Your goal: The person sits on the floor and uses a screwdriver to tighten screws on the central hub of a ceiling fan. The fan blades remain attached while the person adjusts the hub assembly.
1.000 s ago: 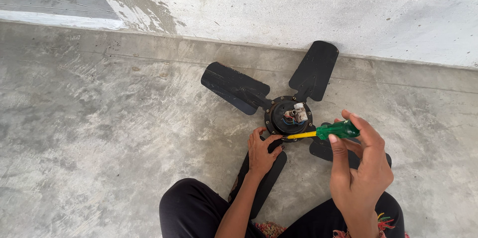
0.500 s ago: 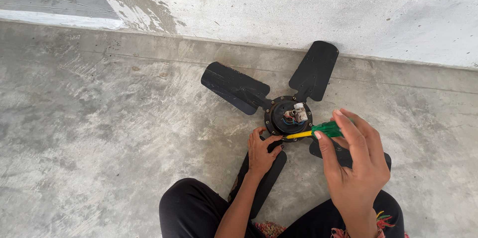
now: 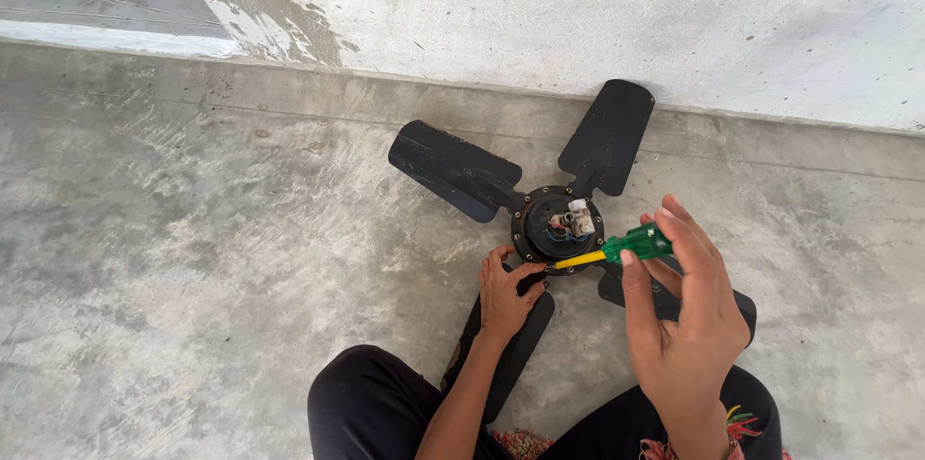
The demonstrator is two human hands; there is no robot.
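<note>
Head view: the right hand [image 3: 689,325] grips a screwdriver [image 3: 617,249] by its green handle between fingertips and thumb; the yellow shaft points left from the hand to the rim of the hub [image 3: 559,229]. The left hand [image 3: 505,294] is closed on the hub's near edge, just below the shaft tip. Four black blades [image 3: 453,169] spread out from the hub, flat on the concrete floor [image 3: 193,258], beyond both hands. A wall [image 3: 578,17] rises behind.
</note>
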